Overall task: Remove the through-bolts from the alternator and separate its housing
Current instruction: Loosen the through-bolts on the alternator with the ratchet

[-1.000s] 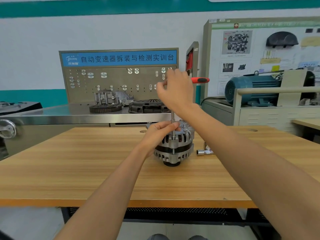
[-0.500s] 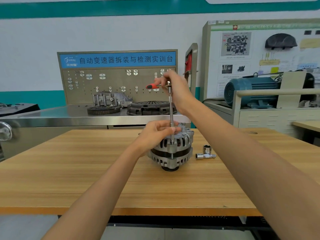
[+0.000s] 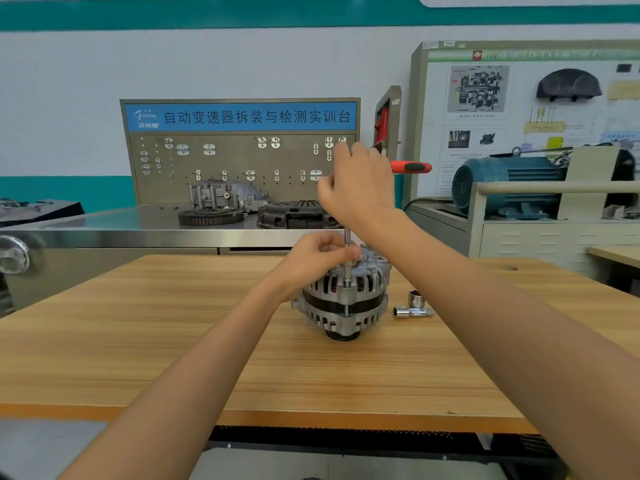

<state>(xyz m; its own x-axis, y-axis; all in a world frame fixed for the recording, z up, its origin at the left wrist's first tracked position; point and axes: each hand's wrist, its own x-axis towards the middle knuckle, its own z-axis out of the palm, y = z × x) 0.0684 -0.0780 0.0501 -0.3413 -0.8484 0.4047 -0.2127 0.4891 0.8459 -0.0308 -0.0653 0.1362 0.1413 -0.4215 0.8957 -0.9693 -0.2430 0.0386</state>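
1. The left hand (image 3: pixel 313 259) rests on top of the ribbed silver metal alternator (image 3: pixel 344 299), which stands at the middle of the pale wood-grain surface (image 3: pixel 138 341). Its grip is curled, fingertips pinching the thin steel extension shaft (image 3: pixel 347 258) just above the housing.
2. The shaft stands upright, its lower end on a through-bolt at the alternator's near edge.
3. The right hand (image 3: pixel 358 188) closes its grip round the top of the red-handled ratchet (image 3: pixel 410 167). Half a second ago the handle pointed left; now it points right, so the bolt is likely being turned out and is not yet free.
4. Two loose chrome sockets (image 3: pixel 414 306) lie just right of the alternator.
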